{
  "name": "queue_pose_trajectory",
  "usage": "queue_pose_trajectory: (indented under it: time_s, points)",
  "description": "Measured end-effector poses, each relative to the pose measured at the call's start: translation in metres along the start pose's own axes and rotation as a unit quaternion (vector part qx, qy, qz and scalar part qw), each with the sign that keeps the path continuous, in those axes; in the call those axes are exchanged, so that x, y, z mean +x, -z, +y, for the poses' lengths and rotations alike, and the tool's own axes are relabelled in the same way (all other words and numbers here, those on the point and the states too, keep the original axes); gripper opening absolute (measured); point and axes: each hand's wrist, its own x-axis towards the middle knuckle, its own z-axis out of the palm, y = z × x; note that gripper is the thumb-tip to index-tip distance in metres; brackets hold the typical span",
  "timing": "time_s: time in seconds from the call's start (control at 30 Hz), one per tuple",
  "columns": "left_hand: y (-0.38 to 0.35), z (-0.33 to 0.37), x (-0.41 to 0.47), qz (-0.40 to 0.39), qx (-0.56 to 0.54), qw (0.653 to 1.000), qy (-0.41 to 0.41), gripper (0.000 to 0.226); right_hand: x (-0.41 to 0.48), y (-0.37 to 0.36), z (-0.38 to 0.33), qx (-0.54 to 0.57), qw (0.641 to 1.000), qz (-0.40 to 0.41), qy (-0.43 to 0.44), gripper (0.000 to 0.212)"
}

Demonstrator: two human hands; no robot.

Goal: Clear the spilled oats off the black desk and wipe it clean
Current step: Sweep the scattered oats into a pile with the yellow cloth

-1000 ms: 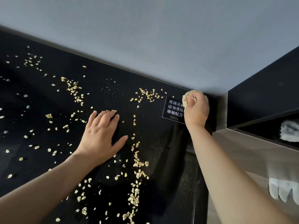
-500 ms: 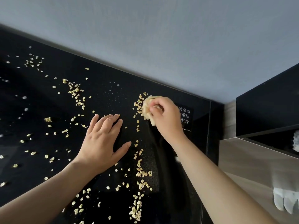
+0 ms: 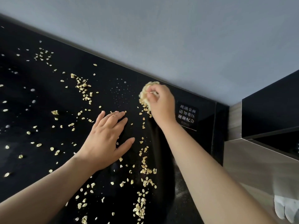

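Note:
Pale oat flakes [image 3: 84,89] lie scattered over the glossy black desk [image 3: 40,97], with a thick trail [image 3: 145,170] running toward the near edge. My right hand [image 3: 161,104] grips a crumpled yellowish cloth [image 3: 148,90] and presses it on the desk near the back wall, with a small heap of oats [image 3: 144,109] just beside it. My left hand [image 3: 106,139] rests flat on the desk with fingers straight and thumb spread, to the left of the oat trail.
A label with white characters [image 3: 187,116] is stuck on the desk right of my right hand. A grey wall [image 3: 161,38] backs the desk. At right stand a black cabinet [image 3: 271,113] and a steel-coloured surface [image 3: 252,165]; a white glove [image 3: 286,209] hangs low right.
My right hand has swept the cloth leftward from the label near the desk's right end, pushing oats along. My left hand has stayed flat in place.

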Motion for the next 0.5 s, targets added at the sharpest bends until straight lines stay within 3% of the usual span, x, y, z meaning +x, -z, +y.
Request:
queue_pose_trajectory:
  time_s: [0.1, 0.27, 0.37, 0.5]
  points:
    - [0.009, -0.006, -0.008, 0.02, -0.01, 0.999, -0.025, 0.067, -0.016, 0.001, -0.009, 0.034, 0.997, -0.065, 0.021, 0.018]
    - [0.015, -0.024, -0.03, 0.011, 0.028, 0.999, 0.013, 0.074, 0.009, 0.032, 0.006, -0.008, 0.992, 0.116, -0.048, 0.017]
    - [0.01, -0.027, -0.045, -0.007, 0.044, 0.998, 0.041, 0.079, 0.017, 0.026, 0.022, -0.066, 0.989, 0.105, -0.085, 0.015]
    - [0.009, -0.03, -0.048, 0.002, 0.055, 0.996, 0.067, 0.084, 0.003, -0.001, 0.008, -0.06, 0.996, 0.062, -0.013, 0.012]
